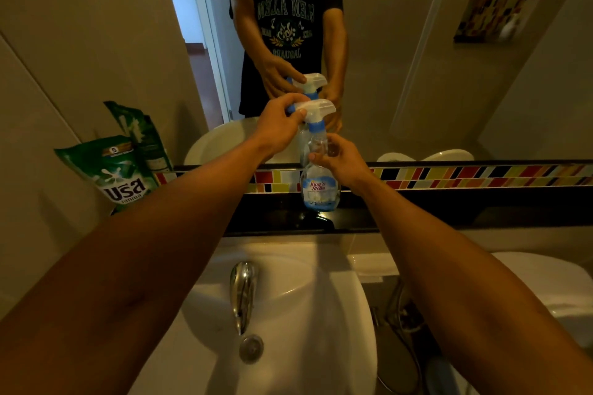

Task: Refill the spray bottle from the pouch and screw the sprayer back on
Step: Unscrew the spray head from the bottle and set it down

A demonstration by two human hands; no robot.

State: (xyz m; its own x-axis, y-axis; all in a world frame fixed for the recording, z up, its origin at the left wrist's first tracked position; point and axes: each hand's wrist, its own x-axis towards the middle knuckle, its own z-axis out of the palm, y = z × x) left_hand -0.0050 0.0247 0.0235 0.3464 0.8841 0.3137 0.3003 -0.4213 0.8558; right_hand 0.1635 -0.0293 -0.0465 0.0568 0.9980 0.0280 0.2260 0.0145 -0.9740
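- The spray bottle (320, 184) stands upright on the dark surface (417, 212) behind the basin, right up against the mirror (401, 74), and it sits between your two hands, out at the reach of both arms
- Its clear body shows a blue and white label, and the white sprayer (316, 107) with its blue collar sits on top of the neck; whether it is screwed fully home you cannot tell from here
- The green pouch (120, 171) leans against the wall on the left end of the same surface, well apart from the bottle and from your left hand, with its reflection showing beside it
- A strip of coloured tiles (481, 175) runs along the foot of the mirror behind the bottle, and the mirror shows your torso and a second copy of the bottle and hands
- Below your arms lie the white basin (321, 314), the chrome tap (242, 295) and the drain (252, 348); nothing lies between your hands and the bottle
- Your left hand (277, 127) is closed around the head of the sprayer, fingers curled over the top and thumb pressed to its side
- Your right hand (341, 159) wraps the upper body of the bottle just under the collar, fingers round the far side, steadying it on the surface
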